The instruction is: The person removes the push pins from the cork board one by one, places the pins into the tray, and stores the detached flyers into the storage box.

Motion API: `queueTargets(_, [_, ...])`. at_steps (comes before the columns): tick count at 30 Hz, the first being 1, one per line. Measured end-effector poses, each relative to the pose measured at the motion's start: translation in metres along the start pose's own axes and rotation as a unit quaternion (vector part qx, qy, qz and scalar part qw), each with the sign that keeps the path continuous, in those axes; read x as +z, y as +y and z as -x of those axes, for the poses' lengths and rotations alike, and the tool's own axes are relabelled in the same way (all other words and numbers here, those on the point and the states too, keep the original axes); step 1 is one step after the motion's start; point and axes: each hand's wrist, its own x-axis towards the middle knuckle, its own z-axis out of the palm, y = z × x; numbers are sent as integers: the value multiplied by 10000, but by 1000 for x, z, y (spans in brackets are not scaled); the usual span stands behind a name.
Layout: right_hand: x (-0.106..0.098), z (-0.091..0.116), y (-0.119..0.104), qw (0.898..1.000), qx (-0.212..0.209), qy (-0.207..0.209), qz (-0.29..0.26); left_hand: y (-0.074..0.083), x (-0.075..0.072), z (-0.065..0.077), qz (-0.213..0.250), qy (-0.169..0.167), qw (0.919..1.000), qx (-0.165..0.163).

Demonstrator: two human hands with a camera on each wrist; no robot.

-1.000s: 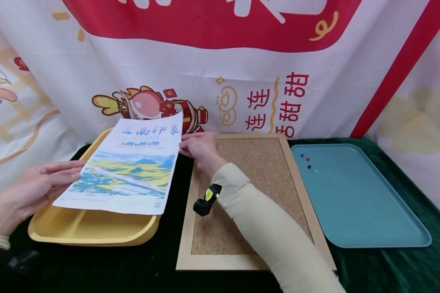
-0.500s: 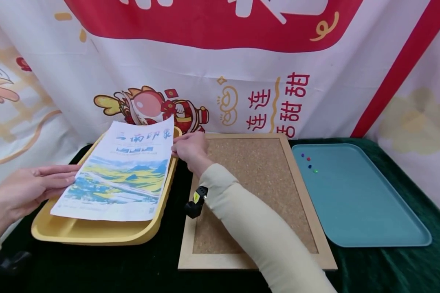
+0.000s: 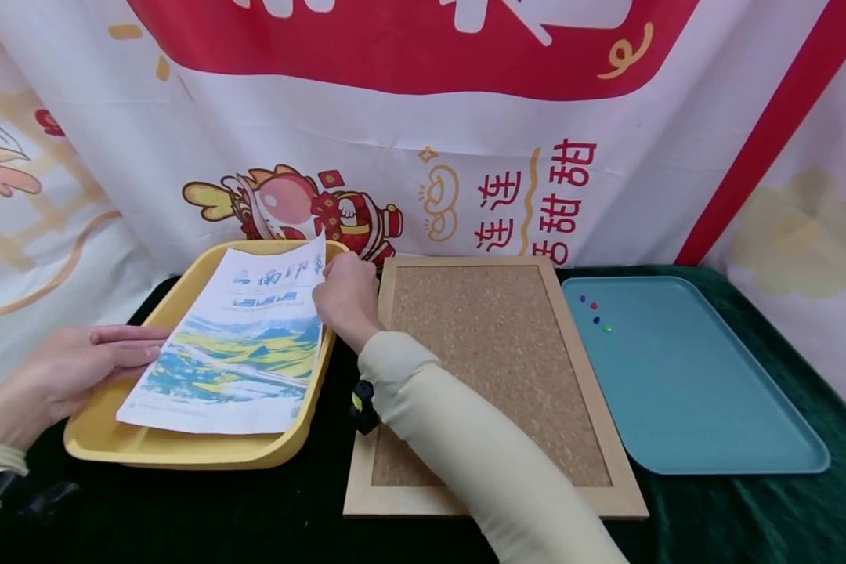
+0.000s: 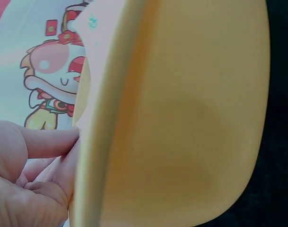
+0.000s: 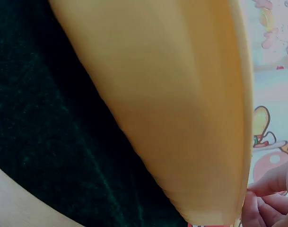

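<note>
A printed paper sheet (image 3: 233,356) with blue lettering and a yellow-blue landscape lies over a yellow plastic tub (image 3: 183,453) in the head view. At the sheet's left edge, my left hand (image 3: 84,372) pinches it between thumb and extended fingers. In the left wrist view, the left hand (image 4: 37,170) is just outside the tub (image 4: 196,104), thumb and fingers meeting by its rim. My right hand (image 3: 351,301) pinches the sheet's upper right edge, with its fingertips partly hidden. The right wrist view has the right hand (image 5: 269,201) beside the tub's rim (image 5: 248,94).
A wood-framed cork board (image 3: 493,376) lies right of the tub, partly under my right sleeve (image 3: 465,439). Beyond it is a blue-green tray (image 3: 705,392) with several small coloured pieces (image 3: 595,313) at its upper left. Dark green cloth covers the table; a printed white-and-red curtain (image 3: 606,180) hangs behind.
The sheet has come down and slightly left, onto the tub, leaving more of the tub's far rim visible. My right hand has moved left with it; the left hand stays at the sheet's left edge.
</note>
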Motion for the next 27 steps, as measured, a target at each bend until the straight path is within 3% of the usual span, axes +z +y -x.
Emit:
queueTargets(8, [1,0,3,9971,-354,-197,640,2,9,-3,-625,329,9974,-143])
queueTargets(12, [-1,-1,4,9960,-443,-292,721,3,15,-2,-915,732,9930,-130])
queueTargets(16, [-4,0,6,9968,-505,-309,542,3,21,2,-838,1026,9912,4])
queueTargets(21, [-10,1,13,9961,-714,-497,118,9,25,5,-167,818,9964,132])
queueTargets(24, [-21,-1,21,9953,-744,-524,-336,22,32,4,-133,639,9978,151])
queueTargets(27, [-43,-5,32,9932,-748,-585,-672,48,47,1,-429,707,9963,226])
